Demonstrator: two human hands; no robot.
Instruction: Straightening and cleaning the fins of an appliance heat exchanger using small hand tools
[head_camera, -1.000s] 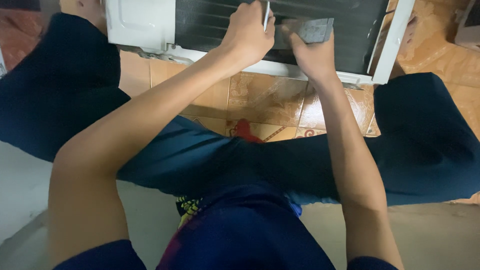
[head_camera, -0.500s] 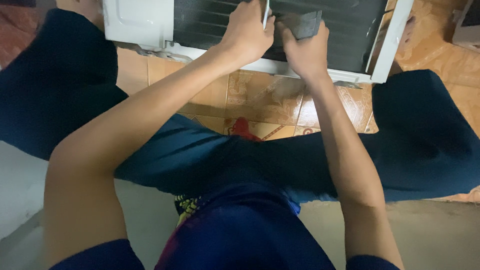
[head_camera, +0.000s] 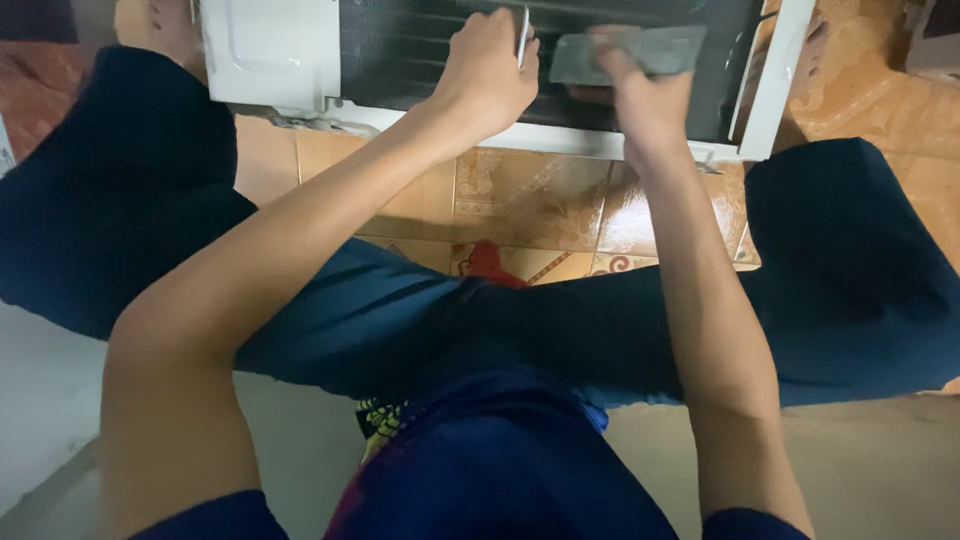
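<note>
A white-framed appliance unit (head_camera: 270, 55) with a dark finned grille (head_camera: 420, 40) lies on the tiled floor in front of me. My left hand (head_camera: 488, 72) is closed around a thin metal tool (head_camera: 523, 35) held against the grille. My right hand (head_camera: 645, 95) grips a flat grey rectangular piece (head_camera: 630, 52) pressed onto the dark fins beside the tool. Both hands sit close together near the grille's upper middle.
My legs in dark blue shorts (head_camera: 850, 260) spread to both sides of the unit. Orange patterned floor tiles (head_camera: 520, 200) lie between my knees. A small red object (head_camera: 490, 262) rests on the tiles. A bare foot (head_camera: 165, 20) shows at the top left.
The view has shifted slightly; the grey piece in my right hand has moved a little rightward across the grille. My left hand keeps the tool at nearly the same spot.
</note>
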